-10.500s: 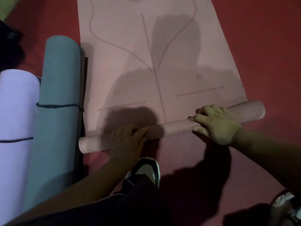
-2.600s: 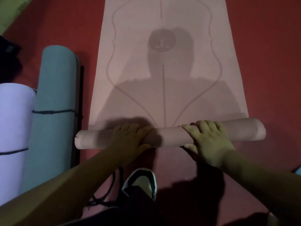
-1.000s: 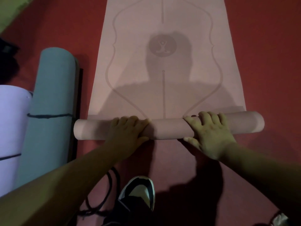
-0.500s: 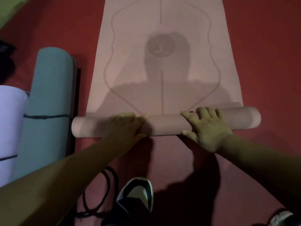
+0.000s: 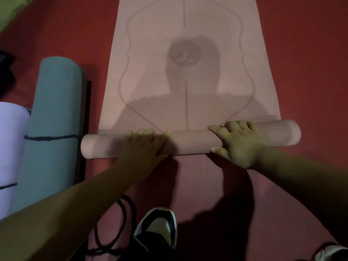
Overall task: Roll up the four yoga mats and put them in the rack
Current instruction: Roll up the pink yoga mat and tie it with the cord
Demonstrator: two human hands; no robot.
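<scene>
Left hand (image 5: 145, 147), right hand (image 5: 240, 144), fingers (image 5: 235, 127) round one pink mat (image 5: 188, 142), teal mat (image 5: 54, 129), lilac mat (image 5: 11, 147)

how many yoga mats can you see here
3: the pink mat, partly rolled in the middle; the teal mat, rolled and tied, to its left; the lavender mat, rolled, at the left edge. A fourth may be out of frame.

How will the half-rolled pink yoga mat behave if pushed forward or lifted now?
Pushed, the pink yoga mat should roll easily: its rolled part is a round tube on flat floor. Lifted, the unrolled length would likely hang floppy; it lies thin and flat. Released, it may loosen: nothing binds it.
</scene>
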